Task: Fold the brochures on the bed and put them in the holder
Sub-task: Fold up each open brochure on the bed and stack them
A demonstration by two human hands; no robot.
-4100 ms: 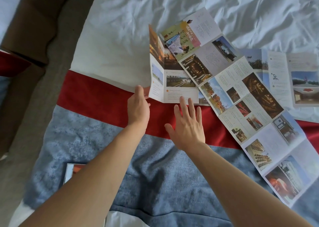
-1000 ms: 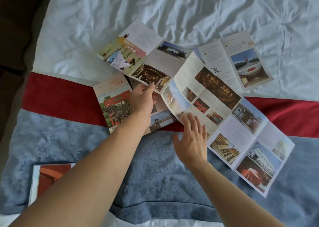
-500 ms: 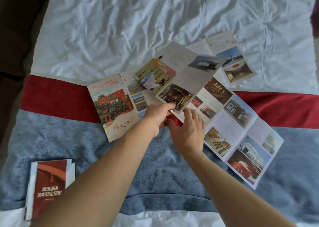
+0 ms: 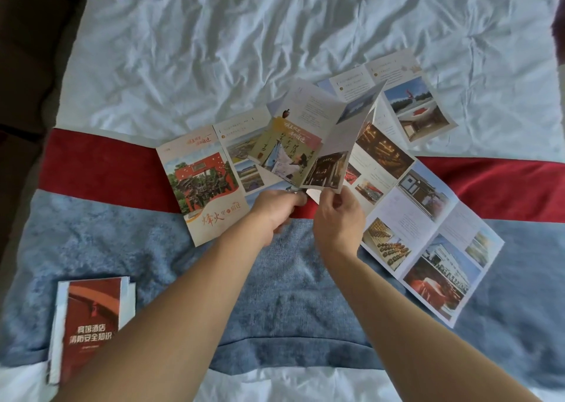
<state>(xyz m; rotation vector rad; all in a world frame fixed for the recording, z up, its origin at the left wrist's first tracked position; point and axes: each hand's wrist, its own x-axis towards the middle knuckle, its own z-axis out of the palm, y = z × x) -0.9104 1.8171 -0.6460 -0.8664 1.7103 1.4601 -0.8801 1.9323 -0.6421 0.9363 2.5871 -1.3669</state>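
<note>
A long concertina brochure (image 4: 428, 236) with photo panels lies unfolded across the bed runner, running to the lower right. Its left panels (image 4: 308, 135) are lifted off the bed and bent into a fold. My left hand (image 4: 275, 212) pinches the bottom edge of the raised panels. My right hand (image 4: 337, 215) grips the same edge just to the right. A second brochure (image 4: 201, 184) with a red gate photo lies flat to the left, partly under the raised panels. A third (image 4: 412, 105) lies open behind on the white sheet. No holder is in view.
A folded red booklet (image 4: 91, 325) with white lettering rests at the lower left on the blue runner (image 4: 290, 294). The red band (image 4: 101, 169) crosses the bed; wrinkled white sheet (image 4: 275, 34) fills the far half. The bed's left edge meets dark floor.
The left panels have been lifted off the bed and swung rightward over the brochure. My right hand went from pressing flat on the paper to gripping the raised edge.
</note>
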